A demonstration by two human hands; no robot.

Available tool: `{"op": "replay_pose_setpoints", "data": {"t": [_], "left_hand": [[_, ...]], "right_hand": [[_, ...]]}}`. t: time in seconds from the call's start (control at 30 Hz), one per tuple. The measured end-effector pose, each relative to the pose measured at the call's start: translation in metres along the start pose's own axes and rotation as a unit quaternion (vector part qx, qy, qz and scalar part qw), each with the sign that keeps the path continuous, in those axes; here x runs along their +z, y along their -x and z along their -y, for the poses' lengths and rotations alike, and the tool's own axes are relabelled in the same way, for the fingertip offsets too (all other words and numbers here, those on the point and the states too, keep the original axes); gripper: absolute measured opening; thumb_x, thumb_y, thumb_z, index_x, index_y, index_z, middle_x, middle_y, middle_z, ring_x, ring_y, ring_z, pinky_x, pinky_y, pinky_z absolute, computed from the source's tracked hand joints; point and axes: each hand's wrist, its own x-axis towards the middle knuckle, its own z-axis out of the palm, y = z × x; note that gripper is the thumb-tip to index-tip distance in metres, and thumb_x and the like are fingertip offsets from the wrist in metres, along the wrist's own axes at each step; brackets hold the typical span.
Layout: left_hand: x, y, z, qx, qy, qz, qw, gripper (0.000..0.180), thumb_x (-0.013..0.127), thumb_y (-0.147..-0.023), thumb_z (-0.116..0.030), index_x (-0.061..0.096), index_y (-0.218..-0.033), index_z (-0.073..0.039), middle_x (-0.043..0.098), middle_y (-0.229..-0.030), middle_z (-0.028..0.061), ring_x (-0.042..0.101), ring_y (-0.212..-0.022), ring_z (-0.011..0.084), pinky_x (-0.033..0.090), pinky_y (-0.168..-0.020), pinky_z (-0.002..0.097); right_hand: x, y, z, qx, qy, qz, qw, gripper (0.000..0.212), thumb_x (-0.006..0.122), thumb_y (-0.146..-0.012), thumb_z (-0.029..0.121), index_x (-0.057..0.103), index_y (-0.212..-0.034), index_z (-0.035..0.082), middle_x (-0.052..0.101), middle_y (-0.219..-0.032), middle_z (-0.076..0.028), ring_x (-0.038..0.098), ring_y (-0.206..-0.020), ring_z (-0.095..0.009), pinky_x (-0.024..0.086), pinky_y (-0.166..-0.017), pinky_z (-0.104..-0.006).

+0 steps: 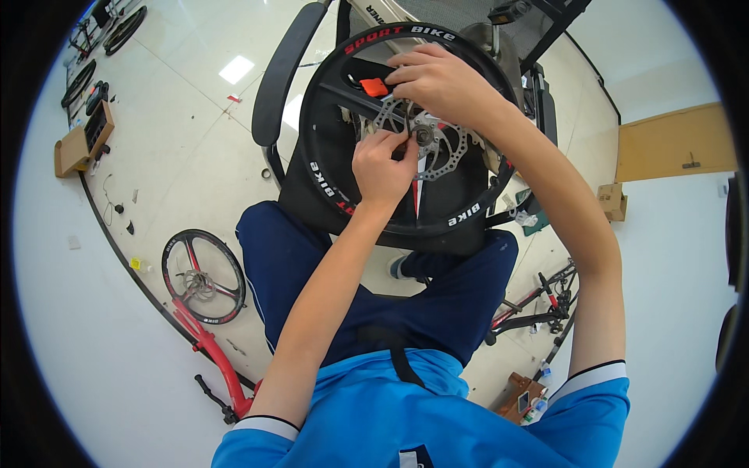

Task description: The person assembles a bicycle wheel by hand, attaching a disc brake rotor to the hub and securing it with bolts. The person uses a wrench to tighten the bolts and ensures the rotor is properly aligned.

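Observation:
A black bicycle wheel (314, 129) with broad spokes lies flat on the seat before me. A silver disc brake rotor (449, 160) surrounds the hub (424, 136) at its middle. Beside the hub, my left hand (382, 168) has thumb and forefinger pinched together near a thin dark piece; what lies between the fingertips is too small to make out. My right hand (441, 86) arches over the far side of the rotor, fingers stretched leftward and somewhat apart, thumb hidden. Just left of those fingertips is an orange-red object (374, 86) with a black hooked end.
The wheel rests on a black chair with a curved armrest (282, 74). At left on the floor is another wheel (204, 275) beside a red bicycle frame (214, 355). An open cardboard box (74, 152) sits by the wall. More bicycle parts (538, 304) lie at right.

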Motion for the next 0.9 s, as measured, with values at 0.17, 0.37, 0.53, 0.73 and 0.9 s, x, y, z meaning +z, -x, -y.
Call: {"op": "replay_pose_setpoints", "data": {"t": [0.17,0.37,0.53,0.73,0.9], "left_hand": [[0.003,0.002,0.003,-0.017,0.019,-0.015,1.000,0.010,0.081,-0.079,-0.007,0.075,-0.077,0.001,0.067,-0.069,0.0092,0.065,-0.059,0.0258,0.050,-0.056,0.0349],[0.005,0.005,0.003,-0.025,0.026,-0.027,0.999,0.010,0.081,-0.079,-0.007,0.074,-0.077,-0.001,0.066,-0.068,0.0078,0.063,-0.056,0.0236,0.048,-0.053,0.0337],[0.004,0.006,0.001,-0.063,0.061,-0.024,0.996,0.009,0.081,-0.077,-0.007,0.073,-0.076,-0.002,0.067,-0.069,0.0074,0.066,-0.060,0.0249,0.051,-0.057,0.0347],[0.004,0.003,0.001,-0.069,0.061,-0.023,0.995,0.013,0.083,-0.079,-0.008,0.074,-0.076,0.000,0.067,-0.067,0.0081,0.059,-0.050,0.0195,0.043,-0.047,0.0299],[0.010,0.004,-0.001,-0.084,0.039,-0.032,0.995,0.016,0.081,-0.079,-0.009,0.069,-0.071,-0.001,0.065,-0.065,0.0085,0.062,-0.055,0.0255,0.047,-0.054,0.0350]], "right_hand": [[0.000,-0.022,0.010,-0.040,0.032,0.056,0.997,0.013,0.071,-0.074,0.007,0.079,-0.085,0.007,0.075,-0.112,-0.002,0.060,-0.125,-0.022,0.044,-0.109,-0.0387],[0.005,-0.034,0.018,-0.075,0.022,0.091,0.993,0.013,0.071,-0.073,0.009,0.077,-0.084,0.005,0.074,-0.115,-0.004,0.059,-0.128,-0.025,0.048,-0.108,-0.0369],[0.021,-0.029,0.016,-0.094,0.027,0.012,0.995,0.016,0.079,-0.062,0.010,0.077,-0.078,0.008,0.074,-0.096,-0.001,0.062,-0.122,-0.024,0.050,-0.107,-0.0332],[0.019,-0.026,0.008,-0.074,0.007,0.065,0.995,0.018,0.070,-0.075,0.008,0.075,-0.091,0.000,0.071,-0.121,-0.008,0.056,-0.134,-0.029,0.047,-0.113,-0.0397],[0.026,-0.032,0.009,-0.062,-0.023,0.074,0.995,0.019,0.069,-0.075,0.007,0.075,-0.092,-0.001,0.072,-0.122,-0.009,0.058,-0.132,-0.029,0.047,-0.113,-0.0398]]}}
